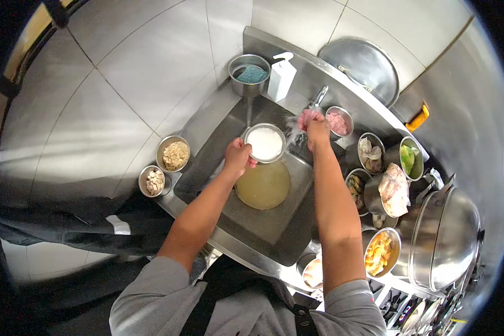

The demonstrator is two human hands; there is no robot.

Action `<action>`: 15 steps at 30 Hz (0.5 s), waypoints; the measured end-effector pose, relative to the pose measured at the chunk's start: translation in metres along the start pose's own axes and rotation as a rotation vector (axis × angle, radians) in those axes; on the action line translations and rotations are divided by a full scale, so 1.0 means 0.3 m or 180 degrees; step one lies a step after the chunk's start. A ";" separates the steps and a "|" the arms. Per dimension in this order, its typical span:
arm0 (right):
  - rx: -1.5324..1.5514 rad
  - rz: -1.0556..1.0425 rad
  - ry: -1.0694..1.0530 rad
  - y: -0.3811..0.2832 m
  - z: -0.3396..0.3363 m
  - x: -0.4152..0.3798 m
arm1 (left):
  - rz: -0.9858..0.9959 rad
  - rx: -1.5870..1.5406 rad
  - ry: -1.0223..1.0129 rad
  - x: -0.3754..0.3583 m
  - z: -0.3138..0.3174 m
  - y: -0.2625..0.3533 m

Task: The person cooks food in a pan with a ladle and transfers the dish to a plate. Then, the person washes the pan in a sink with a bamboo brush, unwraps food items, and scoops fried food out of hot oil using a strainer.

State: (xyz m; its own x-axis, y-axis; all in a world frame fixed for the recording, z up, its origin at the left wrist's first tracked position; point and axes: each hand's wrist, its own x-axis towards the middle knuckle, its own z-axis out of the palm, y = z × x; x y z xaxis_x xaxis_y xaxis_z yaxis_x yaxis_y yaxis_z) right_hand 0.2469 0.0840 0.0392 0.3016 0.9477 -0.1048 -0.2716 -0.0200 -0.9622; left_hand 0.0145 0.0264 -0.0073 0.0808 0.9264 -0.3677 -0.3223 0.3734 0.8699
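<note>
My left hand (239,155) grips the rim of a round metal bowl (281,141) filled with white, cloudy liquid (265,143), held over the sink (207,185). At the tap (321,96), my right hand (318,133) is closed around a pink lump of what looks like raw meat (307,118). Water (294,130) splashes off it towards the bowl. Just right of that hand stands a small metal bowl (351,130) of similar pink pieces. Below the held bowl, a round patch of yellowish liquid (263,187) shows in the sink.
A pot (241,88) with a blue-green scrubber and a white pump bottle (282,81) stand behind the sink. Two cups of chopped food (175,155) sit at its left edge. On the right are several food bowls (382,253) and a large domed steel pot (448,238). A round lid (369,61) leans behind.
</note>
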 end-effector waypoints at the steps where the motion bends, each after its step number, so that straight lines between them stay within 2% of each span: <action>1: -0.0084 0.0198 -0.0009 -0.023 -0.005 0.005 | 0.0019 0.0093 0.0004 0.014 0.017 0.007; 4: -0.0022 0.0313 0.0063 -0.059 0.007 -0.006 | 0.0016 0.0089 0.0015 0.048 0.083 0.034; 7: -0.0346 0.0228 -0.0151 -0.061 -0.019 0.002 | 0.0056 0.0013 -0.0013 0.069 0.126 0.048; 13: -0.0645 0.0014 -0.0153 -0.058 -0.029 0.008 | 0.0052 -0.0099 -0.0081 0.089 0.163 0.059; 15: -0.0468 -0.0060 -0.0077 -0.048 -0.025 0.008 | 0.0054 -0.0093 -0.0097 0.095 0.164 0.056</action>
State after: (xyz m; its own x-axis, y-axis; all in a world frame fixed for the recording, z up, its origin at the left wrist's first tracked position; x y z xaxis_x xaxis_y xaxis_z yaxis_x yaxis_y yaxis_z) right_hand 0.2583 0.0840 0.0508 0.2827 0.9557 -0.0819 -0.1287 -0.0469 -0.9906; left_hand 0.0578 0.0614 0.0131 0.1038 0.9338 -0.3424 -0.3513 0.3565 0.8657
